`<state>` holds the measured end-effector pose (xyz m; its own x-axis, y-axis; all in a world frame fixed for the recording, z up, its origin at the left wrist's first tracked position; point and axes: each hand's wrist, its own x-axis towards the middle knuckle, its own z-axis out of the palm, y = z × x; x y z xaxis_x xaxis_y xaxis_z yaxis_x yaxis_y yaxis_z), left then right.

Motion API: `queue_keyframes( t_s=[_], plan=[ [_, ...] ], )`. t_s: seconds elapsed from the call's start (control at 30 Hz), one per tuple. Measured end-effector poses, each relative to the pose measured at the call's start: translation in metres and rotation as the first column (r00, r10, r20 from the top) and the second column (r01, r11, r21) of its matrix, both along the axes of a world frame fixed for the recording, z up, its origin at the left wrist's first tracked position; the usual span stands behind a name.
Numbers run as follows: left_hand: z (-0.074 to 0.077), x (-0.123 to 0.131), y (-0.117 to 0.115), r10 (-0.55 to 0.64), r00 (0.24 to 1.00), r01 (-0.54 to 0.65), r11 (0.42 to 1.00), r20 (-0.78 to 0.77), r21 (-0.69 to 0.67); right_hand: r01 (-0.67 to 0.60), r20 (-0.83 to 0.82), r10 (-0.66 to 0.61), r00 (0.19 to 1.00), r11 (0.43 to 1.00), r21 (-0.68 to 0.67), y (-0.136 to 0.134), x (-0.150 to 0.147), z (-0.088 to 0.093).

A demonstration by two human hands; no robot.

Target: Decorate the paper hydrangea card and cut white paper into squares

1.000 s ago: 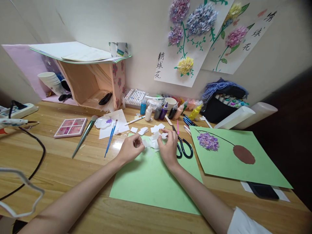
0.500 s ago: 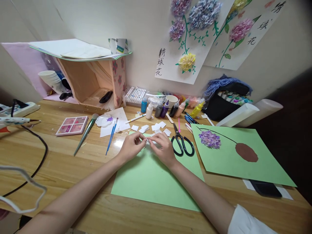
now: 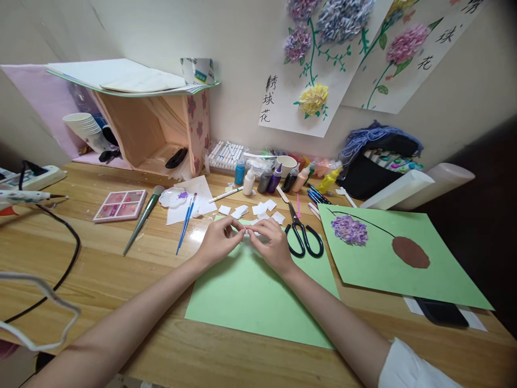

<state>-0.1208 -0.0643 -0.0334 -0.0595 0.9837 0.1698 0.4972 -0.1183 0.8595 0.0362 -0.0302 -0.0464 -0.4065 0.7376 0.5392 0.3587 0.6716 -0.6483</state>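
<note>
My left hand (image 3: 220,237) and my right hand (image 3: 270,242) meet fingertip to fingertip over a green sheet of paper (image 3: 258,302). Pinched between them is a small white piece of paper (image 3: 246,231), mostly covered by the fingers. Just beyond the hands lie several cut white paper squares (image 3: 241,211). Black-handled scissors (image 3: 299,237) rest beside my right hand, partly on the green sheet.
On the right, another green sheet (image 3: 375,275) bears a purple paper flower (image 3: 349,230) and a brown shape (image 3: 411,252). Paint bottles (image 3: 264,179) line the back. Blue brushes (image 3: 186,223), a palette (image 3: 173,198) and a green-handled brush (image 3: 142,220) lie left. A black cable (image 3: 75,253) crosses the left side.
The view has shifted slightly, so things sit a little further right. Both hands keep their pinch on the small paper, with only slight finger movement.
</note>
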Motion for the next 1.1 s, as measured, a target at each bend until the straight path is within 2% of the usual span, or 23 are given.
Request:
queue_keyframes(
  t_s=[0.9,1.1],
  plan=[
    [-0.0016,-0.0006,0.0007,0.006,1.0,-0.007,1.0,-0.018,-0.028,-0.014,0.002,0.014,1.0,1.0,-0.008,0.0002,-0.0004,-0.001],
    [-0.001,-0.0004,0.0012,-0.017,1.0,0.018,1.0,0.02,-0.025,-0.01,0.023,0.01,1.0,1.0,-0.01,-0.0002,-0.0009,0.0]
  ],
)
